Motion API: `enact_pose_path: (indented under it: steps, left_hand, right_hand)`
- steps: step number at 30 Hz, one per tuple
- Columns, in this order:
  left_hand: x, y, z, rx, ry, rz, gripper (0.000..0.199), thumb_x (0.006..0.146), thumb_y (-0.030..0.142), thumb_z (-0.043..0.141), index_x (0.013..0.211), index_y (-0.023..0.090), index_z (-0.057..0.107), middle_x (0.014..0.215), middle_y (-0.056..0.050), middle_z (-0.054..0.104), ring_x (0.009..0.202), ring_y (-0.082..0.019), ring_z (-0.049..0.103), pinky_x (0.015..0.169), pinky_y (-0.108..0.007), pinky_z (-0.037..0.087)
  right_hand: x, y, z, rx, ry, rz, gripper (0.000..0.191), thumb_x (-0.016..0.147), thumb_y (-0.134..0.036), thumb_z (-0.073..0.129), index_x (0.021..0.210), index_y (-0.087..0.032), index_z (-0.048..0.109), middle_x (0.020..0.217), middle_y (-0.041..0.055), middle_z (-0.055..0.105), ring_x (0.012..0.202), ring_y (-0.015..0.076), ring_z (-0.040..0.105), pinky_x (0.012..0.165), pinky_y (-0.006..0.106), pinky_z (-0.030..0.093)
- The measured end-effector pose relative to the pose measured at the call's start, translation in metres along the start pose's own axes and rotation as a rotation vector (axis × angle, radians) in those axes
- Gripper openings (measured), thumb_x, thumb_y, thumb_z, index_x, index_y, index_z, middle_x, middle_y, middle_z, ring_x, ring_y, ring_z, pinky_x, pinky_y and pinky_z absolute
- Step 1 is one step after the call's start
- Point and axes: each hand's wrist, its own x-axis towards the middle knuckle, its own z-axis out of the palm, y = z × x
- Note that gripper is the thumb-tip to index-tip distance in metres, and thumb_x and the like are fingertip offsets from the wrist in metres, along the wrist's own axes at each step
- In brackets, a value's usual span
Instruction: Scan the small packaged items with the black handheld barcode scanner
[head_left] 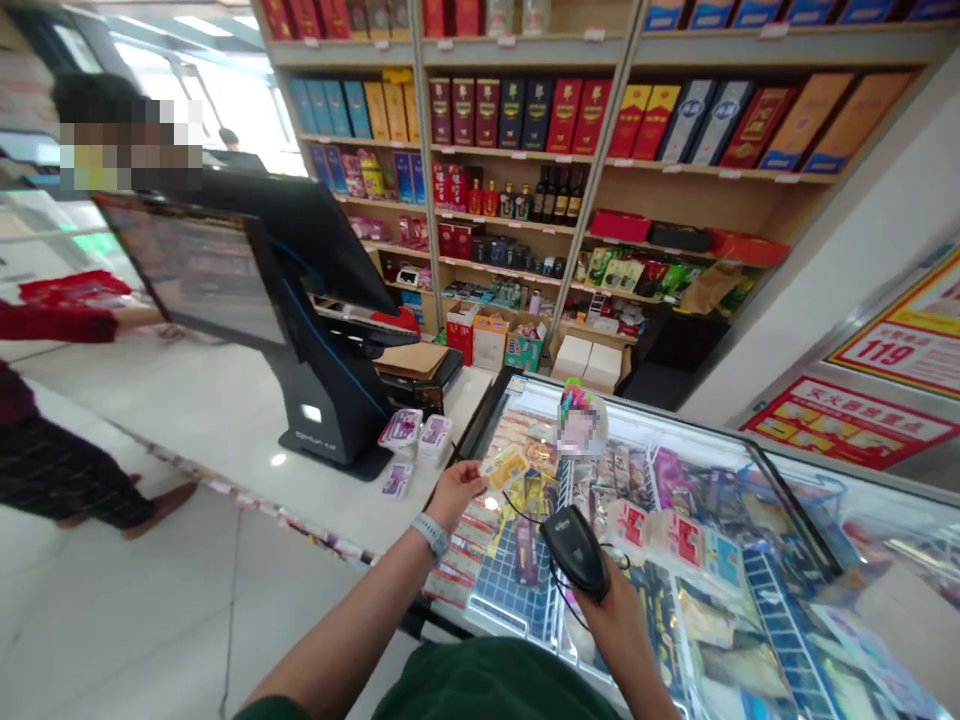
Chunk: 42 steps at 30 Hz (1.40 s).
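Note:
My left hand [456, 492], with a watch [433, 535] on the wrist, pinches the edge of a small yellow and white packet [507, 467] above the freezer's glass top. A black barcode scanner [576, 550] is gripped in my right hand [613, 612], its head pointing up and left toward the packet. The scanner's dark cord [553, 580] loops beside it over the glass. Under both hands, packaged goods lie in wire baskets inside the chest freezer [517, 378]. Left of the freezer, several small purple and white packs [435, 437] sit on the white counter [225, 425].
A black point-of-sale terminal [322, 400] stands on the counter. Across the counter at left is a person [45, 460] near a red bag [75, 290]. Shelves of boxed bottles [517, 110] line the back wall. Red and yellow signs [877, 430] hang at right.

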Motion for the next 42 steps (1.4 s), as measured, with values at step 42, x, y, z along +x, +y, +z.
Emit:
enact_pose_path:
  steps: [42]
  left_hand:
    - [0.010,-0.009,-0.006,0.104,-0.043,0.112,0.039,0.058,0.022,0.077,0.093,0.010,0.066,0.083,-0.007,0.070,0.074,-0.016,0.064,0.074,-0.031,0.050]
  right_hand:
    - [0.000,-0.016,-0.004,-0.013,-0.042,-0.045,0.041,0.076,-0.030,0.058,0.115,-0.017,0.062,0.102,0.0093,0.073,0.095,0.0272,0.068,0.080,0.035,0.053]
